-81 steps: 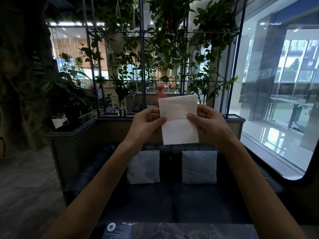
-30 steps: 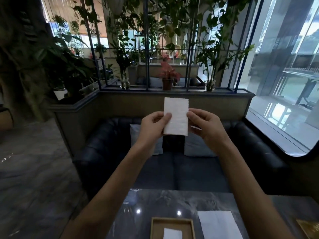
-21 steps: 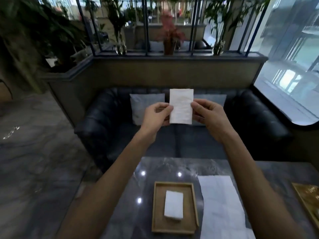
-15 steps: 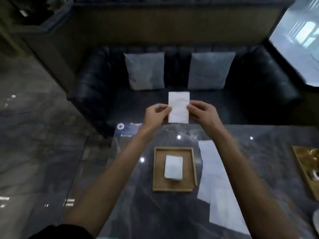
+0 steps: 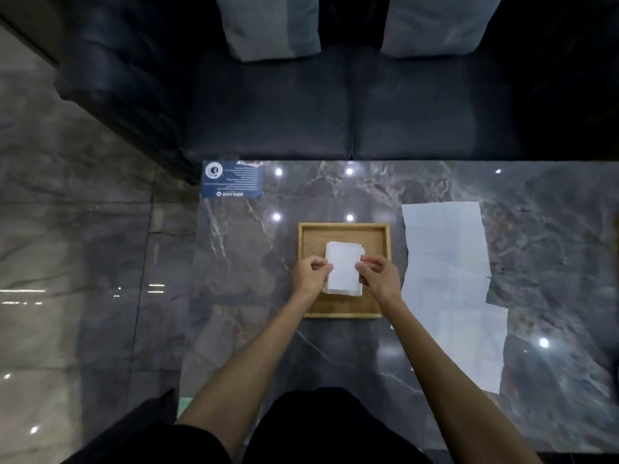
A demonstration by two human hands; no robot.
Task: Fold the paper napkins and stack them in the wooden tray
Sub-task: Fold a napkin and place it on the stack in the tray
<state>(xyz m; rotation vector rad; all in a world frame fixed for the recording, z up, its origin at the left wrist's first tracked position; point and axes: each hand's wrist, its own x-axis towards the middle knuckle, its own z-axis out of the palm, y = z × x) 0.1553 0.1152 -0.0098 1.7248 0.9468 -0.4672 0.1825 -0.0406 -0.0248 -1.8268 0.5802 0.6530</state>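
A folded white napkin [image 5: 344,266] is held low over the wooden tray [image 5: 310,262] on the dark marble table. My left hand [image 5: 308,275] pinches its left edge and my right hand [image 5: 378,275] pinches its right edge. Under it in the tray lies another folded napkin, of which only the edges [image 5: 345,291] show. Whether the held napkin touches the one below, I cannot tell. Unfolded white napkins [image 5: 445,256] lie flat on the table to the right of the tray.
The marble table [image 5: 241,296] has its left edge near the tiled floor. A blue printed card [image 5: 231,179] lies at the table's far left corner. Beyond the table stands a dark sofa [image 5: 335,112] with two grey cushions.
Both hands have brought the folded napkin down from in front of the sofa to the tray. The view has tilted down onto the table.
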